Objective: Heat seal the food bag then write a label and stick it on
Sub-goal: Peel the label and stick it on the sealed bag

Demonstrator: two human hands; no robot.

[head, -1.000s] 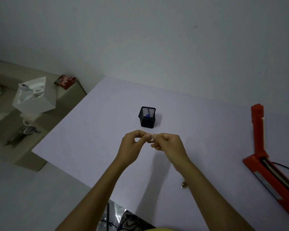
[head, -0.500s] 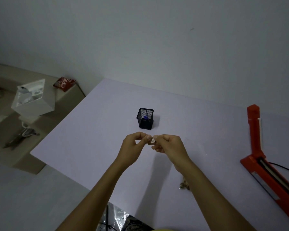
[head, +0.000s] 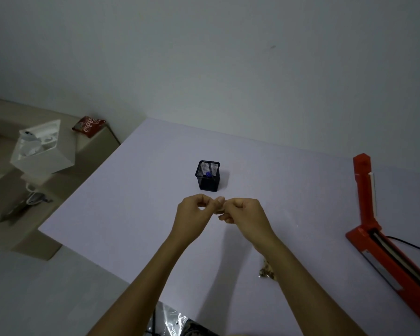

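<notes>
A small pale label (head: 220, 211) is pinched between my left hand (head: 194, 215) and right hand (head: 243, 214), fingertips closed on it above the surface (head: 131, 202). I judge I'm peeling it. Next needs the food bag (head: 267, 272), lying near my right forearm, largely hidden. The sealer (head: 383, 238) stands open at right.

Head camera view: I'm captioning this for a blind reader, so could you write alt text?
Two bare hands, left hand and right hand, pinch something small between them above a white table. Behind them stands a black mesh pen holder; an open orange heat sealer lies at right.
</notes>
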